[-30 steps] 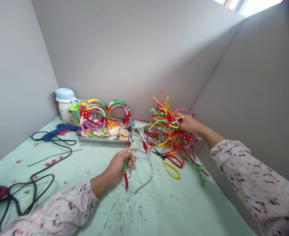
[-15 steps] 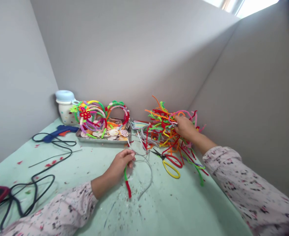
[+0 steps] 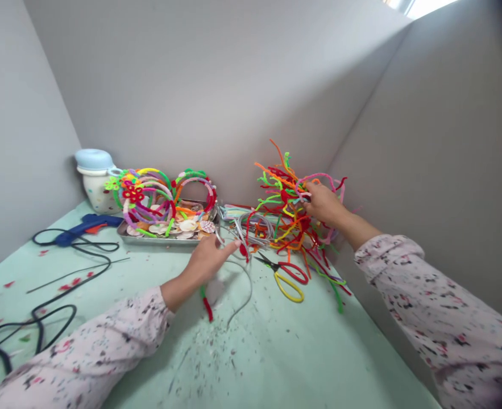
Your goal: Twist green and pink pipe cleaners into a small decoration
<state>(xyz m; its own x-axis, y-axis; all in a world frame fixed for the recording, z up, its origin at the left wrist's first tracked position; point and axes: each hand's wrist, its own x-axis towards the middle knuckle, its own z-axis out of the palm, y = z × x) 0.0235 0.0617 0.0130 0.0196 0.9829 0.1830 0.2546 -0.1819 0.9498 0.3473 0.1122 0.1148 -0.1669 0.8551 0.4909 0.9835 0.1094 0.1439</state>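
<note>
My right hand (image 3: 319, 203) is closed on a tangled bunch of coloured pipe cleaners (image 3: 291, 213), lifted at the back right. My left hand (image 3: 210, 258) is just in front of the tray, its thumb stretched right toward the grey wire coil (image 3: 257, 227). A green and red pipe cleaner (image 3: 207, 308) hangs below the left palm; its upper end is hidden by the hand. From near the left fingers a thin grey wire (image 3: 249, 287) curves over the table. Scissors (image 3: 282, 272) with red and yellow handles lie between the hands, blades pointing left.
A metal tray (image 3: 148, 240) of shells holds colourful hoops (image 3: 152, 199). Left of it stand a cup with a blue lid (image 3: 95, 179) and a blue glue gun (image 3: 80, 229) with a dark cord (image 3: 58, 301). Grey panels (image 3: 216, 102) enclose the table.
My right hand has raised the pipe cleaner bunch slightly. My left hand has moved forward toward the wire coil, its thumb now stretched out. The view has shifted a little right.
</note>
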